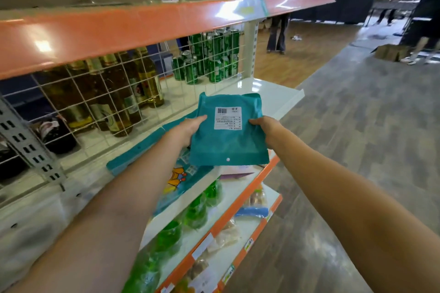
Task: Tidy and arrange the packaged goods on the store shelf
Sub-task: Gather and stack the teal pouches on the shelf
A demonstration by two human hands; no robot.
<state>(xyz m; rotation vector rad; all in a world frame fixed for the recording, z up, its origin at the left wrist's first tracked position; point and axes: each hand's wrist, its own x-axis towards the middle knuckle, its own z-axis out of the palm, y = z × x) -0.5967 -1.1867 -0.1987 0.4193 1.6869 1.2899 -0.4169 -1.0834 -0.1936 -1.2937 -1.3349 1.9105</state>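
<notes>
Both arms reach forward: left hand (pixel 190 129) and right hand (pixel 263 126) pinch the teal packet (pixel 228 145) by its side edges, fingers curled under, label up. It hangs level just above the shelf (pixel 273 95), its long axis pointing away toward the wire-mesh back; the bare far corner lies straight ahead.

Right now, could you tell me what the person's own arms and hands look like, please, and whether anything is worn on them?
Both forearms are bare along their whole visible length: no sleeves or cuffs show. The left hand and the right hand wear no gloves, and no watch, bracelet or ring can be seen on them. The upper arms lie outside the picture.
</notes>
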